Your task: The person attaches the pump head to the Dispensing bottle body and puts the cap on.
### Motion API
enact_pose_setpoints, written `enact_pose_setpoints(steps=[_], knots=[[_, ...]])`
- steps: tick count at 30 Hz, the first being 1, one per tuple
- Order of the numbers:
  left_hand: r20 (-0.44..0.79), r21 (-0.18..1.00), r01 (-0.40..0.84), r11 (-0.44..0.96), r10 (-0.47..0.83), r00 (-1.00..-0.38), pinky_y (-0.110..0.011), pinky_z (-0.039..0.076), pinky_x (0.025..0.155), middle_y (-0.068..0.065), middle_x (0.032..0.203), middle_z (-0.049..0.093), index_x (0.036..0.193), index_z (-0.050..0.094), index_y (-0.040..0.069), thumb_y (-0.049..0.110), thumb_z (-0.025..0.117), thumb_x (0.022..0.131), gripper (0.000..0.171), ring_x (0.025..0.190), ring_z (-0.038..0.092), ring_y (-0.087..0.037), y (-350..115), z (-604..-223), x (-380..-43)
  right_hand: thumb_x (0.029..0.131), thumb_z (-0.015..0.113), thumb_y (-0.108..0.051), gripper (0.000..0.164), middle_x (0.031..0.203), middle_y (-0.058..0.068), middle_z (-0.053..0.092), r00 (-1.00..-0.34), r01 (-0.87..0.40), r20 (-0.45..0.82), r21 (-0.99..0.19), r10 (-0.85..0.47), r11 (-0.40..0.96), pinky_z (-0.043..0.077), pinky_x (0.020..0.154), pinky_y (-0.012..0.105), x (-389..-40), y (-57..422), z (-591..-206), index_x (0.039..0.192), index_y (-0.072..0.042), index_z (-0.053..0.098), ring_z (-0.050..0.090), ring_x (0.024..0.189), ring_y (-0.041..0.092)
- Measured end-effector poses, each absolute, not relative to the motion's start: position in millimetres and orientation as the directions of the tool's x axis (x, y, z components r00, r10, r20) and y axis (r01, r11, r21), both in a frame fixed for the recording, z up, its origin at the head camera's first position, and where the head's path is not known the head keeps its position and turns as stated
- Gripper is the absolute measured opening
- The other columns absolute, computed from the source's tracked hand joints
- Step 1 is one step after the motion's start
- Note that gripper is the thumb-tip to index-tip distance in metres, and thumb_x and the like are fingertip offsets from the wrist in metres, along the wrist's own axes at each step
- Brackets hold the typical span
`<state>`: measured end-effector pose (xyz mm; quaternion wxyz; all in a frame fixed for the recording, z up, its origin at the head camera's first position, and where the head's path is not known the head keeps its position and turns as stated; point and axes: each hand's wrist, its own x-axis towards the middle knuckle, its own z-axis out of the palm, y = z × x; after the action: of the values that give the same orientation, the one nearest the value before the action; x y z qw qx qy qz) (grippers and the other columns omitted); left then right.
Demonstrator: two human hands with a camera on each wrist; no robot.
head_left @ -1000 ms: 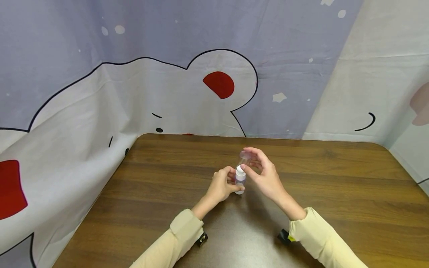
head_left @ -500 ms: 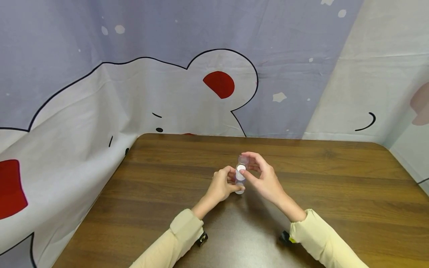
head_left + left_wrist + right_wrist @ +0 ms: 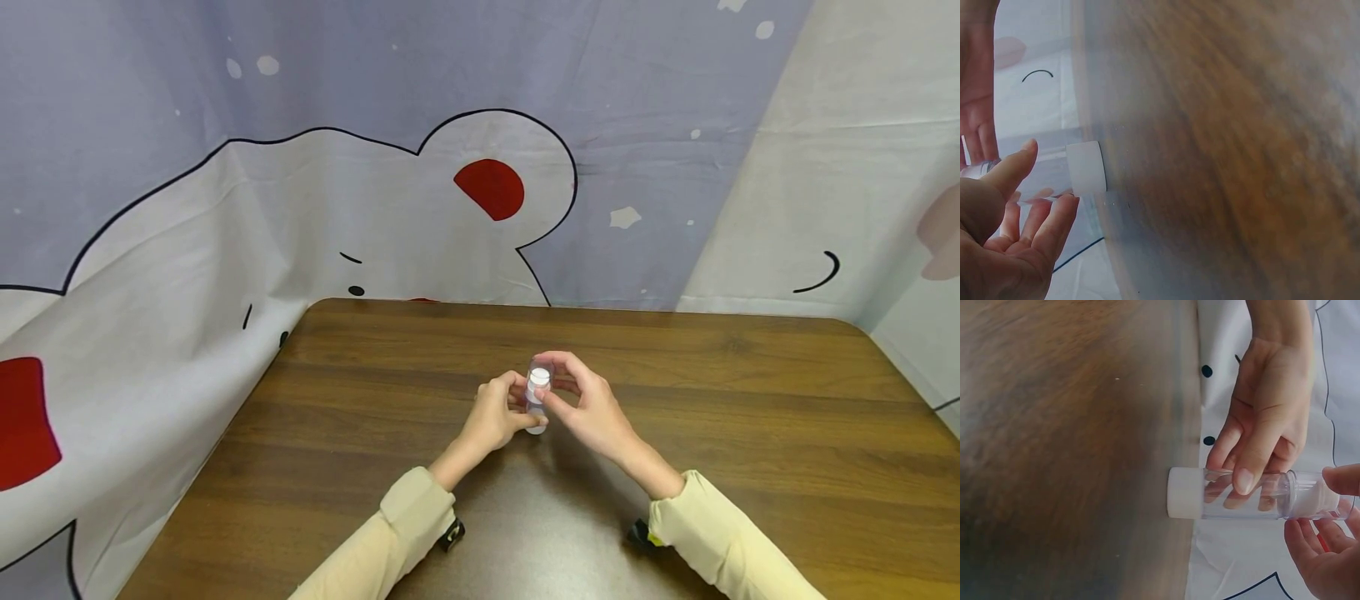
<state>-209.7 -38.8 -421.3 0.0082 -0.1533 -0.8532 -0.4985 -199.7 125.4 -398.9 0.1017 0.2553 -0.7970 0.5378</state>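
Observation:
A small clear bottle (image 3: 1250, 509) with a white base (image 3: 1185, 494) stands upright close over the wooden table. My left hand (image 3: 493, 414) grips its clear body between thumb and fingers. At the top, a clear cap (image 3: 1345, 509) surrounds the bottle's white head (image 3: 1315, 499). My right hand (image 3: 594, 406) pinches this cap, with the thumb on the near side and the fingers behind. In the left wrist view the white base (image 3: 1087, 168) shows below the left fingertips, and the cap end is largely hidden behind that hand.
The brown wooden table (image 3: 360, 467) extends around both hands, its far edge meeting a printed curtain (image 3: 637, 167). Small black devices (image 3: 451, 535) sit under the beige sleeves (image 3: 408, 517) at the wrists.
My right hand has come down with the clear cap, from above the bottle's white head to around it. The left hand and the bottle have stayed in place.

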Motion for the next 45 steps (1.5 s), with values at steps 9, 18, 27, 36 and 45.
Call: enact_pose_setpoints(steps=[9,18,27,36,45], knots=[[0.154,0.851,0.261,0.457,0.258,-0.954,-0.027,0.058,0.073,-0.014,0.099,0.072,0.104,0.062,0.000,0.008,0.084,0.072,0.040,0.089,0.071,-0.026,-38.8,-422.2,-210.6,0.087,0.068,-0.002,0.035,0.114,0.012,0.065,-0.826,-0.555,0.468,-0.774,-0.315,0.305,0.055,0.091,0.032,-200.8,126.8,-406.6,0.121,-0.004,0.057,0.063,0.104,0.021],[0.164,0.843,0.268,0.467,0.251,-0.954,-0.029,0.058,0.073,-0.014,0.096,0.072,0.102,0.062,0.000,0.009,0.085,0.071,0.040,0.088,0.071,-0.026,-40.0,-421.9,-211.3,0.083,0.070,0.004,0.034,0.112,0.013,0.068,-0.817,-0.569,0.473,-0.754,-0.330,0.328,0.056,0.087,0.031,-203.6,125.8,-403.5,0.114,-0.002,0.060,0.067,0.101,0.025],[0.157,0.838,0.261,0.479,0.247,-0.956,-0.030,0.058,0.073,-0.014,0.095,0.072,0.101,0.063,0.000,0.009,0.085,0.071,0.039,0.087,0.071,-0.025,-41.1,-422.3,-209.3,0.081,0.071,0.007,0.032,0.112,0.014,0.069,-0.820,-0.564,0.459,-0.750,-0.342,0.346,0.057,0.085,0.032,-202.6,124.7,-403.2,0.110,-0.002,0.060,0.068,0.099,0.026],[0.147,0.843,0.255,0.473,0.253,-0.956,-0.030,0.058,0.073,-0.015,0.096,0.072,0.103,0.062,-0.001,0.010,0.085,0.071,0.041,0.088,0.071,-0.025,-39.0,-422.9,-210.9,0.079,0.068,0.013,0.030,0.116,0.019,0.067,-0.834,-0.542,0.450,-0.778,-0.320,0.317,0.058,0.082,0.034,-203.1,127.4,-402.9,0.105,0.001,0.060,0.068,0.100,0.032],[0.141,0.845,0.250,0.473,0.254,-0.957,-0.030,0.059,0.074,-0.015,0.096,0.072,0.104,0.062,-0.002,0.009,0.085,0.071,0.042,0.089,0.071,-0.026,-38.8,-422.3,-211.3,0.079,0.069,0.013,0.031,0.117,0.018,0.066,-0.842,-0.527,0.435,-0.789,-0.319,0.315,0.058,0.083,0.032,-203.0,128.1,-404.2,0.106,0.001,0.059,0.068,0.100,0.029]])
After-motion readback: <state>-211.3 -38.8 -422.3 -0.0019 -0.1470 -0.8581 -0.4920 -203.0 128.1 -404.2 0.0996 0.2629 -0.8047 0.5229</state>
